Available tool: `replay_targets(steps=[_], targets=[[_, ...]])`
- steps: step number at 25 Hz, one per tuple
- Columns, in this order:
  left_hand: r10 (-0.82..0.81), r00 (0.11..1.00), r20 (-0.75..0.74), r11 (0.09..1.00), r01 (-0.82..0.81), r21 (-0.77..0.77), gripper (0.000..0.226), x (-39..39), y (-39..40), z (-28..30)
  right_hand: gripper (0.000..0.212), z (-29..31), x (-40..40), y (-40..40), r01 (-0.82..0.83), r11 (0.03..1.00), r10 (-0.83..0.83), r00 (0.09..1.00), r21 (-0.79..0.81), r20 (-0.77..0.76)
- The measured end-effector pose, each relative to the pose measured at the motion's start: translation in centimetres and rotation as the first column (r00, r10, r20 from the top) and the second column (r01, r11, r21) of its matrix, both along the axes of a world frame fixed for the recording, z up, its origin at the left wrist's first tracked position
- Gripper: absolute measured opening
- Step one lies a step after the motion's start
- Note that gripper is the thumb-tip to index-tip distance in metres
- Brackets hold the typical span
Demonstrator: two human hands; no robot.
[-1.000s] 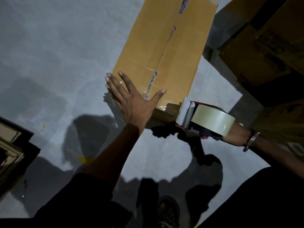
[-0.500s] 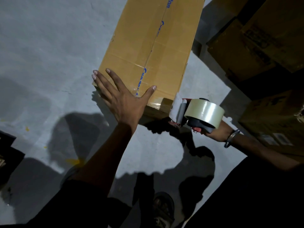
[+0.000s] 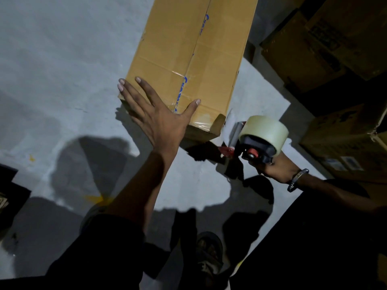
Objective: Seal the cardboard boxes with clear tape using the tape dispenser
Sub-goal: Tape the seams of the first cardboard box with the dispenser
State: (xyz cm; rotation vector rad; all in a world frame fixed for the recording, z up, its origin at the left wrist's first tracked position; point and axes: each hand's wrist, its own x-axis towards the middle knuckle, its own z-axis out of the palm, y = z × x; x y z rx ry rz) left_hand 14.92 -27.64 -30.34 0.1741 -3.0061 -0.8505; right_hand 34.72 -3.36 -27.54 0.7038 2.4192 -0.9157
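Note:
A long tan cardboard box (image 3: 188, 57) lies on the grey floor, with blue-printed tape along its centre seam and clear tape across its near end. My left hand (image 3: 155, 116) lies flat on the box's near left corner, fingers spread. My right hand (image 3: 272, 168) grips the handle of a black and red tape dispenser (image 3: 253, 147) carrying a roll of clear tape (image 3: 265, 129). The dispenser's front sits just off the box's near right corner, and a strip of tape runs from it to that corner.
Stacked brown cardboard boxes (image 3: 326, 45) stand in shadow at the right, with more (image 3: 345, 143) close to my right arm. A dark object (image 3: 10, 191) sits at the left edge. My sandalled foot (image 3: 209, 252) is on the floor below. Grey floor (image 3: 62, 59) spreads left of the box.
My right hand has tilted the dispenser, so its black side with the red knob now faces up, and it stays by the box's near right corner. My left hand stays flat on the box.

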Motion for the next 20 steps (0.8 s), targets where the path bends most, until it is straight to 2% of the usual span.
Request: replay_targets(steps=[2, 5, 8, 11, 14, 17, 20], targets=[[0.009, 1.000, -0.020, 1.000, -0.009, 0.008, 0.148, 0.0, 0.0, -0.2, 0.085, -0.4, 1.4, 0.8, -0.001, 0.999, 0.001, 1.000, 0.032, 0.005], [0.014, 0.999, -0.045, 1.000, -0.014, 0.001, 0.147, -0.1, 0.0, -0.4, 0.087, -1.1, 1.4, 1.0, 0.042, 0.999, -0.042, 0.998, 0.008, 0.053], [0.014, 0.999, -0.051, 1.000, -0.014, -0.006, 0.147, 0.0, 0.2, -0.5, 0.068, -2.2, 0.3, 0.6, 0.034, 0.999, -0.036, 0.986, 0.018, 0.165], [0.020, 0.998, -0.061, 1.000, -0.021, -0.007, 0.147, -0.1, 0.4, -0.6, 0.032, -2.7, -1.2, -0.4, 0.031, 0.998, -0.044, 0.966, 0.053, 0.256], [0.031, 0.997, -0.077, 0.999, -0.031, -0.006, 0.147, 0.1, 0.5, -0.8, 0.024, -2.6, -2.5, -1.1, 0.064, 0.998, -0.050, 0.932, -0.028, 0.358], [0.025, 0.993, -0.116, 1.000, -0.024, 0.011, 0.145, -0.3, 0.5, -1.3, 0.031, -2.8, -2.6, -2.0, 0.160, 0.978, -0.065, 0.841, -0.133, 0.537], [0.011, 0.990, -0.141, 1.000, -0.009, 0.014, 0.143, -0.1, 0.4, -1.9, 0.043, -3.5, -1.5, -4.2, 0.162, 0.985, -0.072, 0.705, -0.061, 0.706]])
